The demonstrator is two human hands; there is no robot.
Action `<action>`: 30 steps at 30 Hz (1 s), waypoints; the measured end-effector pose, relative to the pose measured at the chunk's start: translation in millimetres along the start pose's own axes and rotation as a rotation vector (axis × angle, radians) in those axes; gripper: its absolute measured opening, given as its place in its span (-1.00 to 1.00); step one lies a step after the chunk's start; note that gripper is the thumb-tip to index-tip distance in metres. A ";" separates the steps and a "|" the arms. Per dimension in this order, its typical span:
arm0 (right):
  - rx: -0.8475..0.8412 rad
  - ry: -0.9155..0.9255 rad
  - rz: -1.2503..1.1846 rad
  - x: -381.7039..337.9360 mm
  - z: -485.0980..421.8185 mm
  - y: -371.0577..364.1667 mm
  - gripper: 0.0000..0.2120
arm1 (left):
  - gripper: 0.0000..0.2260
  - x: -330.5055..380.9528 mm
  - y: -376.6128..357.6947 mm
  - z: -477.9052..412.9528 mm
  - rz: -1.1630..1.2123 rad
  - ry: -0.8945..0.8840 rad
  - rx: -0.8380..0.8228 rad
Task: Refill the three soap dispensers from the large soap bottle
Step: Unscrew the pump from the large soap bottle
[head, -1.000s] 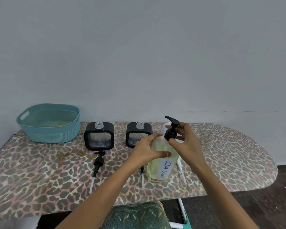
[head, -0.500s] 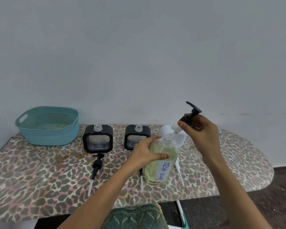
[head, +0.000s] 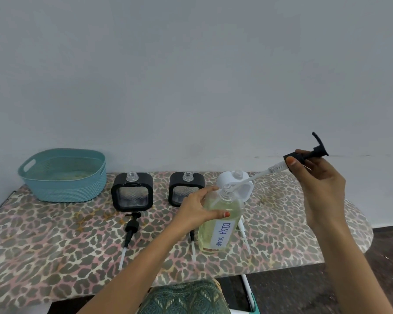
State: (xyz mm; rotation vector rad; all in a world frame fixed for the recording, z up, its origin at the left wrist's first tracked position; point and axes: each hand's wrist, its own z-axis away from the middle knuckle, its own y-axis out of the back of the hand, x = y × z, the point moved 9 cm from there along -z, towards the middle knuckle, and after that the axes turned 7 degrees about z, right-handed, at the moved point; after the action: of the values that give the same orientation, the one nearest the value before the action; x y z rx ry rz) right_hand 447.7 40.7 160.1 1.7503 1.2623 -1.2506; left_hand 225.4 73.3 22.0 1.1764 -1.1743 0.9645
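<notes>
The large clear soap bottle (head: 220, 225), labelled "DISH SOAP" and holding yellowish liquid, stands upright on the board. My left hand (head: 196, 210) grips its shoulder. My right hand (head: 315, 177) pinches the black pump head (head: 306, 155), lifted up and to the right; its white tube slants down with the tip still in the bottle's neck. Behind stand two black square dispensers (head: 132, 191) (head: 186, 189) and a white dispenser (head: 238, 184), all with open necks.
A teal basket (head: 64, 175) sits at the back left of the leopard-print ironing board (head: 43, 241). Removed pumps lie in front of the dispensers: a black one (head: 131, 230), another partly hidden behind my left arm, and a white tube (head: 245, 239). The board's rounded end is at the right.
My right hand unscrewed the pump head and drew it up and to the right, pulling the tube almost out of the bottle. My left hand kept holding the bottle.
</notes>
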 end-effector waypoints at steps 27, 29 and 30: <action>0.062 0.128 -0.135 -35.4 -19.1 44.5 -0.65 | -0.40 2.5 2.0 -0.1 0.023 -0.031 0.008; 0.055 0.121 -0.140 -32.3 -18.6 44.5 -0.67 | -0.44 2.9 2.6 -0.1 0.022 -0.035 0.014; 0.050 0.116 -0.127 -29.8 -18.1 44.1 -0.70 | -0.45 3.7 2.6 0.1 0.021 -0.037 0.015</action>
State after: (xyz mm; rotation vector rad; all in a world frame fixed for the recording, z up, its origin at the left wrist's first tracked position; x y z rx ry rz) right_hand 492.5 31.7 192.8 1.8255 1.4398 -1.2772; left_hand 223.5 73.6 26.0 1.1999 -1.2132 0.9725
